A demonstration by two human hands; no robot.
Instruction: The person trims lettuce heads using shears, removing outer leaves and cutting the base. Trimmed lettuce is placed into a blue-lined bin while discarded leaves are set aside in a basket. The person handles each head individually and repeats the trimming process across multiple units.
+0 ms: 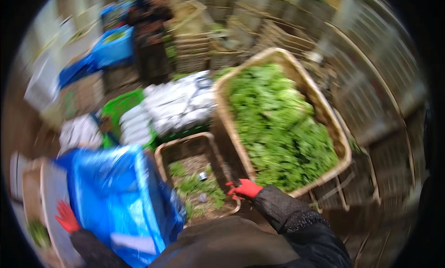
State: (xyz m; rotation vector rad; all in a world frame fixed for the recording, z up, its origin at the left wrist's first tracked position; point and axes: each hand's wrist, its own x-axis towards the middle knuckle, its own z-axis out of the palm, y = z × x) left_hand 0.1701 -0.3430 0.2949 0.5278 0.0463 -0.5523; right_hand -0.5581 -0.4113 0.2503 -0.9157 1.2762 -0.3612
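My left hand, in a red glove, has its fingers spread against the left side of a box lined with blue plastic film. Inside the lining lies a pale flat piece. My right hand, also red-gloved, is curled around a dark thin tool, blurred and perhaps a knife. It is over the right rim of a small dirty crate holding leafy scraps and a small shiny object. Beyond that hand stands a large tub heaped with green leafy vegetables.
White wrapped bundles lie beyond the small crate, beside a green crate. Stacked slatted crates line the right side. At the back left, a person in dark patterned clothing is near a blue-lined box. Greens lie at lower left.
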